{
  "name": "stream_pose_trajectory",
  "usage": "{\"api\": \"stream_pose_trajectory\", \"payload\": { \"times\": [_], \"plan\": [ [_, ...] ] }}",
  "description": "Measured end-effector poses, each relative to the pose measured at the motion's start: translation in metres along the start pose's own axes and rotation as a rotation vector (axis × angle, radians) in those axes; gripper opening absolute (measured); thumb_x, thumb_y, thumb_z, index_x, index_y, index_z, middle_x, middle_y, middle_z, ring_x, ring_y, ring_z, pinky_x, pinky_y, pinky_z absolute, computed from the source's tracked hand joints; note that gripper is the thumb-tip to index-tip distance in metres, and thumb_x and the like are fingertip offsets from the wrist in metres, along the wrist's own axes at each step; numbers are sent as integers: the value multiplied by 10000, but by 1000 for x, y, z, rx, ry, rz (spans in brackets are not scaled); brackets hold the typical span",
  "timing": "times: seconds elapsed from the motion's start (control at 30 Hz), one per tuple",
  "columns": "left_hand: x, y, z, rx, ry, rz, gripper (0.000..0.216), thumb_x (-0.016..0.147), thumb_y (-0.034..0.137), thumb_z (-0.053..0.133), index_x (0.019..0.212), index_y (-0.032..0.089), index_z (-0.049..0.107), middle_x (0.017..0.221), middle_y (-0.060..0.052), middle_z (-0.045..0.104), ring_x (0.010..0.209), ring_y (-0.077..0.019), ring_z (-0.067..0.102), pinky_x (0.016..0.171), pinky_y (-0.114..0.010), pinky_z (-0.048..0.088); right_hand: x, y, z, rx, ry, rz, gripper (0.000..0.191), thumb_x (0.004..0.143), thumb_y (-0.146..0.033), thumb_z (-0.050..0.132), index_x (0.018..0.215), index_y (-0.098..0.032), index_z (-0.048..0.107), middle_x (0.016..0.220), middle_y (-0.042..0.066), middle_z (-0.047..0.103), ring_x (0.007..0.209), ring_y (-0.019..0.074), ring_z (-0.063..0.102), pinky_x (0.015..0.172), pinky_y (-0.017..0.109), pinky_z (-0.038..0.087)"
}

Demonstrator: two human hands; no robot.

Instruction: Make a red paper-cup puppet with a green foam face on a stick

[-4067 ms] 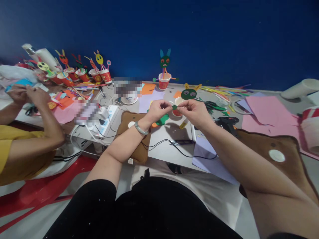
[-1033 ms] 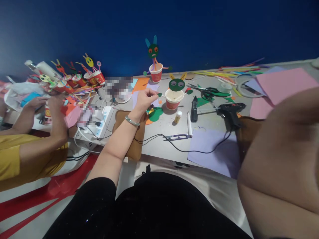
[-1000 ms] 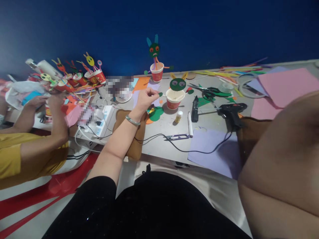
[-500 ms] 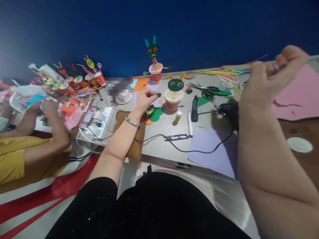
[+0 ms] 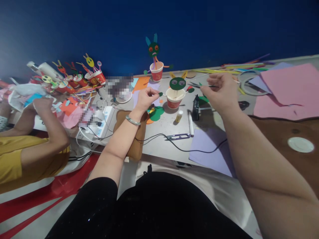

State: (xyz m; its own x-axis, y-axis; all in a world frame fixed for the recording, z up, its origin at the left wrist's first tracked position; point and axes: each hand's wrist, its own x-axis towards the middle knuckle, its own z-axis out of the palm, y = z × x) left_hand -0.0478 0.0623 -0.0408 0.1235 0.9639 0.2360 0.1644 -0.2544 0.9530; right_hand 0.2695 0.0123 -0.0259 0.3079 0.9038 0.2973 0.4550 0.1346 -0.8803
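My left hand (image 5: 146,98) pinches a small dark green paper piece (image 5: 160,94) just left of a red paper cup (image 5: 173,98) that carries a green round face with yellow ears (image 5: 177,83). My right hand (image 5: 221,93) hovers over the table right of the cup, fingers curled, thumb and forefinger pinching what looks like a thin dark stick or straw (image 5: 199,86) pointing left. A black marker (image 5: 195,108), a white pen (image 5: 191,123) and a small glue bottle (image 5: 178,116) lie between my hands.
A finished cup figure (image 5: 156,63) stands by the blue wall, several more (image 5: 82,74) at far left. Another person in yellow (image 5: 30,146) works at left. A power strip (image 5: 99,121), cables, snips (image 5: 178,136), lilac paper (image 5: 209,149), pink sheets (image 5: 286,89) and a brown pad (image 5: 286,142) cover the table.
My right hand came down from high at the right to the table beside the cup, now covering the glue gun. The left hand kept its green piece in place.
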Motion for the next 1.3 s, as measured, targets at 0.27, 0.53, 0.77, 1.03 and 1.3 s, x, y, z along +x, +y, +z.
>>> {"api": "stream_pose_trajectory", "payload": {
  "times": [0.27,0.53,0.77,1.03,1.3],
  "plan": [
    [-4,2,8,-17,43,18,280,782,66,892,688,211,671,834,-24,807,808,-163,720,780,-322,588,-51,-58,6,-355,-196,-468,260,944,-494,786,1157,-345,792,1268,146,860,1295,450,767,1255,681,528],
    [1,0,9,-95,-26,5,290,733,33,898,691,200,665,848,-31,839,794,-154,755,821,-319,586,-59,-67,39,-479,-312,-418,226,1036,-420,682,1138,-305,848,1151,136,886,1145,422,798,948,542,594],
    [3,-3,12,-78,-17,21,284,749,8,926,726,194,713,795,5,817,751,-144,719,770,-296,523,-44,-71,73,-559,-364,-414,398,1033,-302,666,1399,-307,822,1285,149,895,1103,424,813,883,505,584],
    [3,-3,13,-92,-27,5,300,747,-17,879,698,203,681,725,27,765,684,-122,641,713,-291,486,-28,-65,100,-486,-388,-397,360,1047,-263,621,1345,-280,823,1188,154,894,1128,410,814,947,516,635],
    [3,-5,14,-115,-31,36,256,729,0,831,705,206,680,727,39,773,683,-113,656,697,-272,482,-17,-60,104,-469,-384,-366,320,1033,-289,675,1315,-306,828,1053,126,885,1063,416,828,992,567,649]
  ]
}}
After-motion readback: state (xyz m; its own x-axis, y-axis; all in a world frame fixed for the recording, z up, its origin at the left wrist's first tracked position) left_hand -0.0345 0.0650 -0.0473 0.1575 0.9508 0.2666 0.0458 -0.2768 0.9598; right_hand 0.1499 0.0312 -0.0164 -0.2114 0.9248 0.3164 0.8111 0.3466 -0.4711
